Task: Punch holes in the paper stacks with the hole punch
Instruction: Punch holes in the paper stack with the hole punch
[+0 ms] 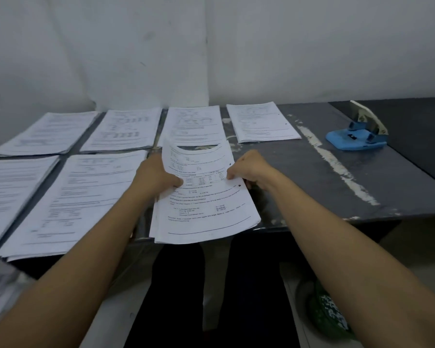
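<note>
The paper stack [204,194] in your grip sits at the near edge of the bench [337,177], its long axis running from you toward the far wall, its near end overhanging the bench edge and its top sheet curling up at the far end. Two punched holes show along its right margin, so by the look of it this stack has already met the hole punch [357,136], which rests well apart to your right, toward the far right of the bench, its lever raised and nothing under it. Your right hand [249,172] is the nearer one to the punch and pinches the stack's right edge beside the holes, thumb on top and fingers curled beneath. Your left hand [156,175] grips the left edge, thumb pressed onto the printed page, fingers hidden under the sheets. Beyond the held stack, two more stacks [196,124] [261,121] lie along the far edge; to your left, four further stacks [45,133] [122,130] [10,194] [70,204] lie in two rows, none touching the punch. Whether any of those carries holes cannot be told from here. The next move likely turns on setting this stack down and carrying a fresh one rightward to the punch.
</note>
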`<state>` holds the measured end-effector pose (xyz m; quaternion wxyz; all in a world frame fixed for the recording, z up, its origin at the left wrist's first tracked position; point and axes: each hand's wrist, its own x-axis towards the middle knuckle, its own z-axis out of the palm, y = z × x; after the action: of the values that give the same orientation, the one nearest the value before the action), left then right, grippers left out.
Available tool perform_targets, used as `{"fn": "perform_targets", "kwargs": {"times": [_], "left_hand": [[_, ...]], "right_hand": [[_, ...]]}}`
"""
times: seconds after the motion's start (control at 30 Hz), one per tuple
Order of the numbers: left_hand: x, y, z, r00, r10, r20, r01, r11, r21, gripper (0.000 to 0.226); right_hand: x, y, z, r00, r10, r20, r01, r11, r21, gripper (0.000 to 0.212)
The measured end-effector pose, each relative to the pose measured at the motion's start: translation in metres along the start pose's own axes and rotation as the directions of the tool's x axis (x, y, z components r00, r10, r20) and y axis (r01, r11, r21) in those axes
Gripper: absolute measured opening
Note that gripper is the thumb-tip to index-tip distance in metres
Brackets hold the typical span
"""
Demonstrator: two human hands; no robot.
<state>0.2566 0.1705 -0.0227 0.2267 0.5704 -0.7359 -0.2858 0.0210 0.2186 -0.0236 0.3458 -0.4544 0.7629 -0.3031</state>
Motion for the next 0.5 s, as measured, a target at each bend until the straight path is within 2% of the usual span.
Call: {"fn": "perform_targets", "kwargs": {"times": [0.07,0.2,0.27,0.37,0.5], "left_hand": [[0.0,-0.003,0.0,1.0,-0.016,-0.011,0.017,0.997,0.07,0.062],[0.0,-0.005,0.002,0.999,0.025,-0.046,-0.017,0.988,0.155,0.052],[0.001,-0.004,0.003,0.998,0.033,-0.051,-0.023,0.981,0.191,0.055],[0.005,-0.004,0.003,0.998,0.035,-0.044,-0.022,0.964,0.265,0.064],[0.011,-0.002,0.003,0.999,0.027,-0.047,-0.006,0.918,0.397,0.089]], "right_hand": [[0.001,-0.003,0.004,1.0,0.012,-0.019,-0.013,0.999,-0.05,0.037],[0.001,-0.006,0.008,0.991,-0.059,-0.121,0.039,0.986,-0.161,0.029],[0.0,-0.006,0.01,0.985,-0.091,-0.148,0.053,0.967,-0.248,0.025],[-0.003,-0.006,0.01,0.984,-0.099,-0.145,0.047,0.945,-0.323,0.018],[-0.003,-0.012,0.008,0.991,-0.092,-0.102,0.047,0.925,-0.376,0.014]]}}
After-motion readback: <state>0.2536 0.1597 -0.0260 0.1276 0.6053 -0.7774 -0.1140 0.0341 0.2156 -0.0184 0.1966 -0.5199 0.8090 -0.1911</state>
